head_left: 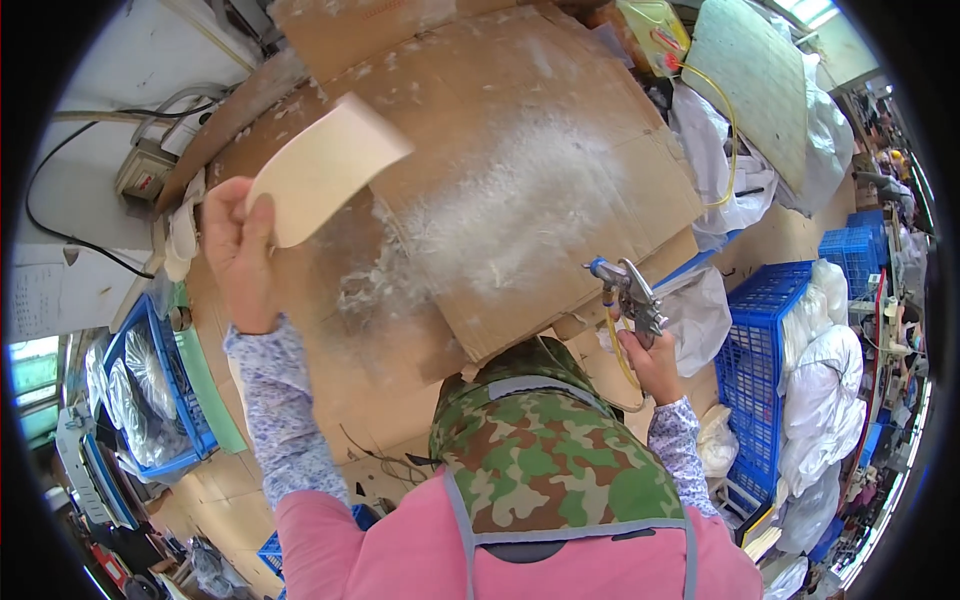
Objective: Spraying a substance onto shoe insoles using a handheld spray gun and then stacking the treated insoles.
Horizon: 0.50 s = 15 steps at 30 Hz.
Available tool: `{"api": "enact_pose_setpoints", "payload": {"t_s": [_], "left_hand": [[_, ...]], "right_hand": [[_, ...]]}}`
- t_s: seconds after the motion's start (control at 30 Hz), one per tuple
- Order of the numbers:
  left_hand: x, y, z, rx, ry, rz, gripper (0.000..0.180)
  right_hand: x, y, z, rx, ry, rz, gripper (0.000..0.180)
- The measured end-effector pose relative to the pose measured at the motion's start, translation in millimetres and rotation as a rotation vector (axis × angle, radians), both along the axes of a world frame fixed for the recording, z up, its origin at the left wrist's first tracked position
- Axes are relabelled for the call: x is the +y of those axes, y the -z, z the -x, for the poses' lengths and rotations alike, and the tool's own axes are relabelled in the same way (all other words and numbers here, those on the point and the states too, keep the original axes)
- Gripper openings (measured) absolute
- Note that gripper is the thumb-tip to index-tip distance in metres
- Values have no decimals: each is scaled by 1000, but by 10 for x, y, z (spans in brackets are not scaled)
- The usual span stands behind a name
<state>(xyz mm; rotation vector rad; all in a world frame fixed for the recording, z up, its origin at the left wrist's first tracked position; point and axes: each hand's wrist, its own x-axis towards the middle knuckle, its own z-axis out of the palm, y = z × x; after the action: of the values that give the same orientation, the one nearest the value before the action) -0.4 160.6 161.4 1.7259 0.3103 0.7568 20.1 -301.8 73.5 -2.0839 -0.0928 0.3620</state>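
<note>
Raised over the left side of the cardboard-covered table, my left hand pinches one end of a thin cream-coloured curved sheet. The sheet's far end is a little blurred. My right hand is wrapped round the grip of a metal spray gun, off the table's near right edge. Its blue nozzle points left, toward the table, and a yellowish hose runs down from it. Between my hands the brown cardboard carries a broad patch of white dried residue.
A yellow plastic jug with a yellow tube stands at the far right, beside a leaning pale board. Blue crates and white bags line the right. At left are a blue crate of plastic-wrapped items and a wall-side electrical box.
</note>
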Motion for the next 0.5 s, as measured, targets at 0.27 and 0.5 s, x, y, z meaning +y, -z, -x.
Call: {"api": "enact_pose_setpoints", "payload": {"t_s": [0.27, 0.5], "left_hand": [[-1395, 998, -528, 340, 148, 294, 12], [-1560, 1775, -60, 500, 62, 387, 41]], "right_hand": [[-181, -291, -31, 227, -10, -160, 32], [265, -326, -138, 31, -269, -187, 36]]}}
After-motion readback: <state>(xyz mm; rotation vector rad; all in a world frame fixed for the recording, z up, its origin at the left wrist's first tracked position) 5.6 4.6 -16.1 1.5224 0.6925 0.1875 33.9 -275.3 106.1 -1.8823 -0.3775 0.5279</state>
